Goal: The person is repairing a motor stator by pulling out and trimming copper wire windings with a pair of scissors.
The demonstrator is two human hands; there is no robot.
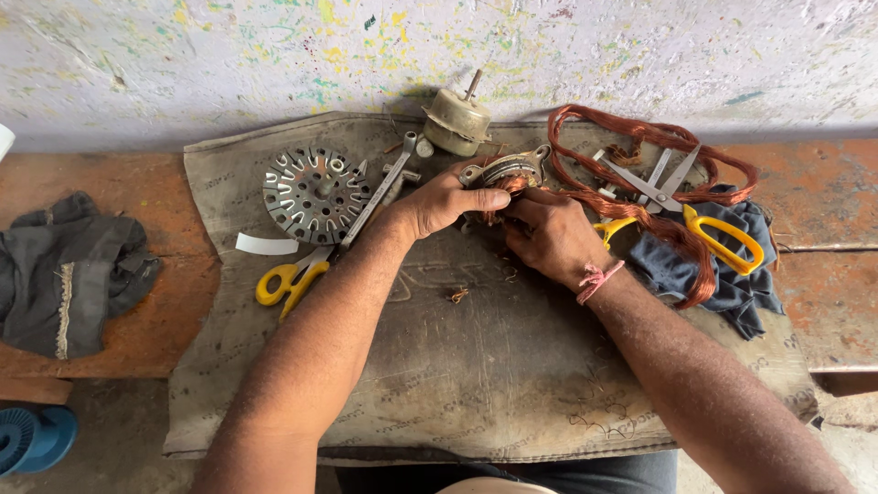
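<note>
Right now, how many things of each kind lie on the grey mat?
Yellow-handled scissors: 2
Round slotted metal disc: 1
Small motor housings: 2
Loose copper wire bundle: 1
Long metal wrench: 1
Total: 7

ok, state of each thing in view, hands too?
left hand: gripping the stator
right hand: closed on the stator's copper winding
stator: held over the mat, winding partly pulled out
copper wire bundle: loose, tangled, lying on the blue cloth
right scissors: open, on the wire
left scissors: shut, flat on the mat
slotted disc: lying flat
motor housing: tipped, shaft up
</note>
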